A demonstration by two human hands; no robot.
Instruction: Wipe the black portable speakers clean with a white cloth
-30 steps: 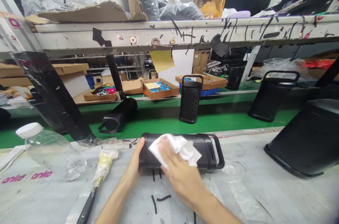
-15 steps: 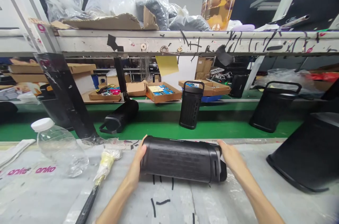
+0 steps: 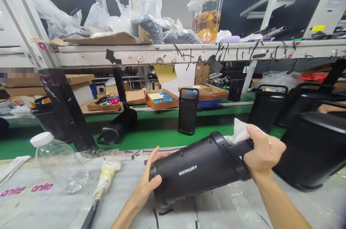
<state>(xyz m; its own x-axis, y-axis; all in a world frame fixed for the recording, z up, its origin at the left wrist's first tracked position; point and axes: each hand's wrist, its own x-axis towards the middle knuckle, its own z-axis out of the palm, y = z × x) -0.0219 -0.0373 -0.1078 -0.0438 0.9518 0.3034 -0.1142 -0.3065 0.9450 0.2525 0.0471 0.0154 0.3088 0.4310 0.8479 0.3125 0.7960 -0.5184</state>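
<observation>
A black cylindrical speaker [image 3: 200, 176] lettered MERKURY lies tilted above the worktop, its right end higher. My left hand [image 3: 146, 182] grips its left end, with the thumb on the near side and the fingers behind. At the handle end, my right hand [image 3: 263, 149] is closed around a white cloth [image 3: 240, 131], which pokes out past the thumb. That hand presses against the speaker's handle; how far the fingers wrap around it is hidden. Nearest to the right hand stands a larger black speaker [image 3: 313, 149].
A clear plastic bottle [image 3: 61, 166] and a brush-like tool with a wrapped head [image 3: 106, 176] lie on the left. Across the green conveyor [image 3: 159, 135] stand several black speakers, one upright [image 3: 188, 113], one on its side [image 3: 119, 126]. A white shelf beam [image 3: 167, 54] crosses above.
The speaker has been turned so its lettered side faces me, and its right end has risen. My right hand has closed at the handle, and a white cloth now shows in it.
</observation>
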